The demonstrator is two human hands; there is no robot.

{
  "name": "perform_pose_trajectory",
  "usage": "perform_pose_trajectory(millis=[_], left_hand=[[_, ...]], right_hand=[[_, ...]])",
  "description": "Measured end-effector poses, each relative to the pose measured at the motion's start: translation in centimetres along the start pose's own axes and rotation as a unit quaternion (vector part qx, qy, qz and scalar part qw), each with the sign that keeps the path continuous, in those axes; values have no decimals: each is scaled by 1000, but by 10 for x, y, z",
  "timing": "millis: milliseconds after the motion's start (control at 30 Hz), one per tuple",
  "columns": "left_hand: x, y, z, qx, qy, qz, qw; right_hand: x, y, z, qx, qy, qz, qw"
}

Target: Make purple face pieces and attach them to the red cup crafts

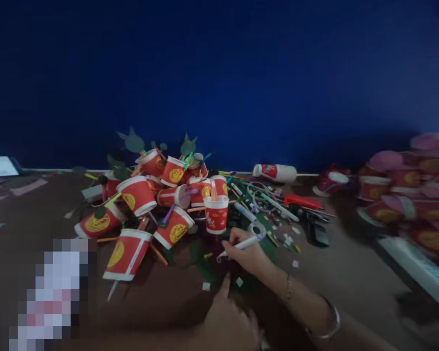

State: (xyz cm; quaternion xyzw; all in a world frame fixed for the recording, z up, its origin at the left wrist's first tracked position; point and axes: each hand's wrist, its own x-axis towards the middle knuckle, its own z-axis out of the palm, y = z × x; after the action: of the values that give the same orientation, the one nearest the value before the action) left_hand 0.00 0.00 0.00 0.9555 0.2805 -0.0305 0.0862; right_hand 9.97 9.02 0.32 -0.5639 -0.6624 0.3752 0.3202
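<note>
My right hand [247, 251] is closed around a white and purple marker pen [244, 243], its tip low over dark purple paper [225, 268]. A small pale loop shows by the tip. My left hand [230, 317] rests in front, index finger stretched onto the dark paper; the other fingers are blurred. Green paper [201, 258] lies beneath and around. Just beyond the pen stands a red paper cup [216, 215] with orange straws in it. A roll of clear tape [257, 229] sits behind my right hand.
Red paper cups [137, 195] with straws are heaped to the left. Scissors with red handles [303, 201], more pens [280, 207] and paper scraps [288, 239] lie right of centre. Cups with pink tops [406, 175] are piled far right. A lit screen [0, 166] is far left.
</note>
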Motion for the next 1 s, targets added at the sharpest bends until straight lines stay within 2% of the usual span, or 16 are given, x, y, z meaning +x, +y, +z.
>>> perform_pose_trajectory(millis=[133,467,633,1000], left_hand=[[-1,-2,1,13,24,10,1000],[0,-2,2,22,49,5,999],[0,-2,5,16,61,11,998],[0,-3,2,10,56,8,998]], right_hand=[[-4,-3,-2,0,-17,2,1000],[-4,-4,-1,36,-7,23,999],[-5,-4,-1,26,-33,13,999],[-5,-5,-2,41,-32,26,998]])
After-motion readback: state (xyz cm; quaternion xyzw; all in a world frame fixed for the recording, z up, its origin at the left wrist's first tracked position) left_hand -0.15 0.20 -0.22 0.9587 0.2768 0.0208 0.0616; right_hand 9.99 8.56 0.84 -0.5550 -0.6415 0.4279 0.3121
